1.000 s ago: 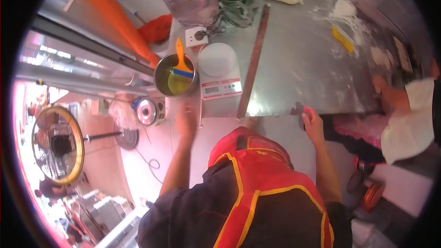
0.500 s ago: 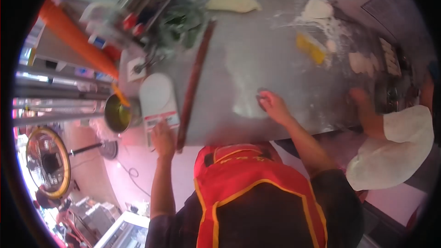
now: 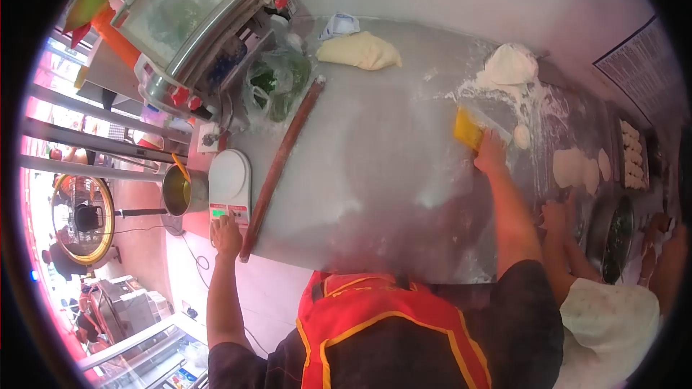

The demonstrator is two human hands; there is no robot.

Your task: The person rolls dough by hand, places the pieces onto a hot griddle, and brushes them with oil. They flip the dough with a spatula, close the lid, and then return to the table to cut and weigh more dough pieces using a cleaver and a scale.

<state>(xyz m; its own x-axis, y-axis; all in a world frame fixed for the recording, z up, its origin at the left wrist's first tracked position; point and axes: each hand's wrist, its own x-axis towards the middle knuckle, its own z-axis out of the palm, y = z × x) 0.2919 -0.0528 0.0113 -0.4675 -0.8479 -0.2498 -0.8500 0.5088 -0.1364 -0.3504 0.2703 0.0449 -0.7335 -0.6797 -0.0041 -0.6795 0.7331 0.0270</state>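
Note:
My left hand (image 3: 226, 235) rests on the front panel of a white kitchen scale (image 3: 230, 176), fingers somewhat apart and holding nothing. A green display glows beside the fingertips, and the weighing plate is bare. Farther right, my right hand (image 3: 491, 153) has its fingers closed on the edge of a dough scraper with a yellow handle (image 3: 468, 128) and a pale flat blade. Some of the fingers' grip is hidden from above. A small dough piece (image 3: 521, 137) lies just right of the scraper, below a flour heap (image 3: 511, 65).
A long wooden rolling pin (image 3: 282, 162) lies right of the scale; a metal pot (image 3: 175, 191) stands left. Along the back are a dough slab (image 3: 359, 51) and bagged greens (image 3: 277, 83). Flattened dough (image 3: 573, 168), a tray of dough pieces (image 3: 633, 155) and another person's hand (image 3: 556, 216) are at right.
My right hand has moved away from me and rightward, from mid-table to the scraper, and has taken hold of it. My left hand stays at the scale. The view has shifted.

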